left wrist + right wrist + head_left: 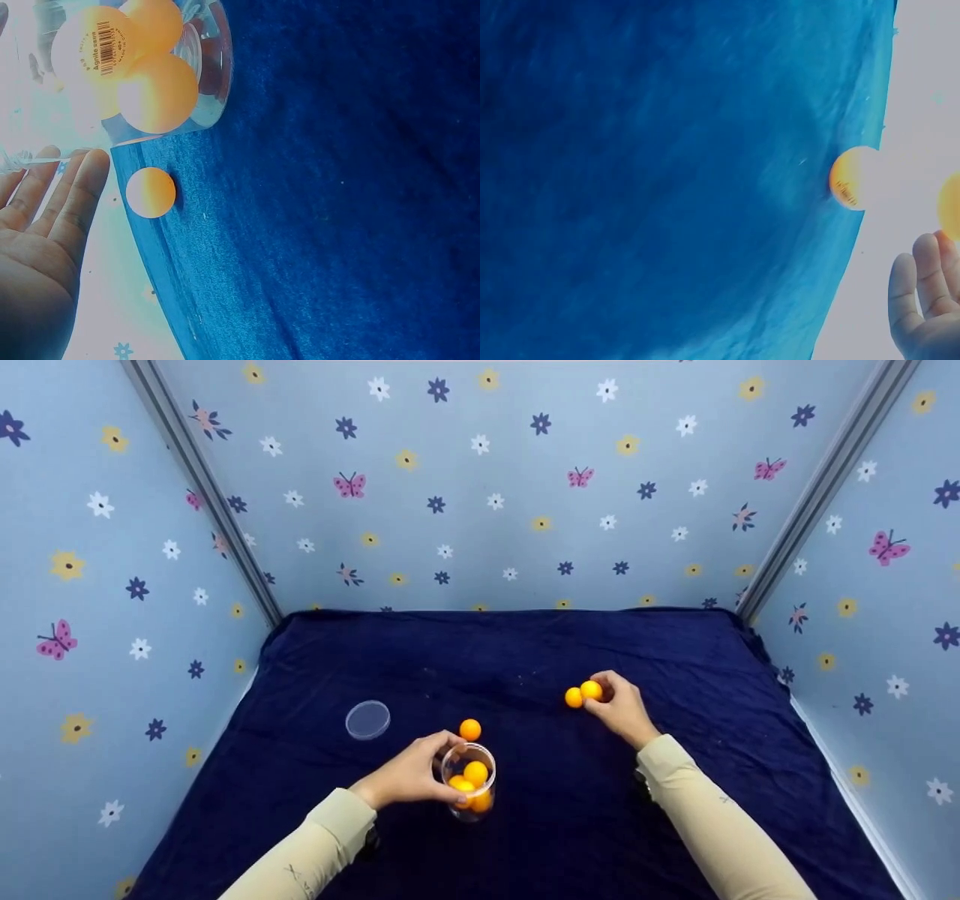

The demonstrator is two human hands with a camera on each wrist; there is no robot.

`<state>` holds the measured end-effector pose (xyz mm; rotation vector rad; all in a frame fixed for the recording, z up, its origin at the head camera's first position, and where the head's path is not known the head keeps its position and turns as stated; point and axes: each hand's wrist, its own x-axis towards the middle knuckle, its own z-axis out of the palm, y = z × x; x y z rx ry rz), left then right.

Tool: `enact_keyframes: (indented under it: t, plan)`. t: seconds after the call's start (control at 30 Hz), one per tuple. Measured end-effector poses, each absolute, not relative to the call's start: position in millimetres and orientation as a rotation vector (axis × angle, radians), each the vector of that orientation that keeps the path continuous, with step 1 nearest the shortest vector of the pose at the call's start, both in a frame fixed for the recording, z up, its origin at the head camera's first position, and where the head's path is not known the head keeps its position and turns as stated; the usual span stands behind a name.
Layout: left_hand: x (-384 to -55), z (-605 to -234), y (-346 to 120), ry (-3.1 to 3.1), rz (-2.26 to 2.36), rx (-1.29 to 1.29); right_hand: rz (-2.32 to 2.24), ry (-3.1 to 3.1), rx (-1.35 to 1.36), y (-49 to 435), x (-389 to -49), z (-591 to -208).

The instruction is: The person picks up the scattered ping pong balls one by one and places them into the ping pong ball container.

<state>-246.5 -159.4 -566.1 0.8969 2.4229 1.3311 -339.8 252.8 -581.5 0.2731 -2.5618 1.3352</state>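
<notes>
My left hand (409, 771) grips a clear plastic jar (493, 769) near its open rim, thumb on the near side. Several orange ping-pong balls (475, 773) lie inside; the left wrist view shows printing on one ball (105, 52). Just beyond the jar, a loose ping-pong ball (470, 729) rests on the cloth. Farther right, my right hand (624, 712) pinches a ping-pong ball (591, 691) between thumb and fingers. Close to its left is another ball (574, 697), which sits on the cloth in the right wrist view (847, 180).
A clear round lid (367, 720) lies flat to the left of the jar. Dark blue velvety cloth (525, 825) covers the table. Patterned blue panels (510, 532) stand at the back and both sides, with grey metal posts (814, 491) at the corners.
</notes>
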Motion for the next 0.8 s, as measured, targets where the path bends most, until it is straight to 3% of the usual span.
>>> enact_keyframes:
  t: [0.8]
  plan:
    - [-246,-566,-159,2.418,1.349,0.919,1.362,-2.441,0.609,216,-315,-550]
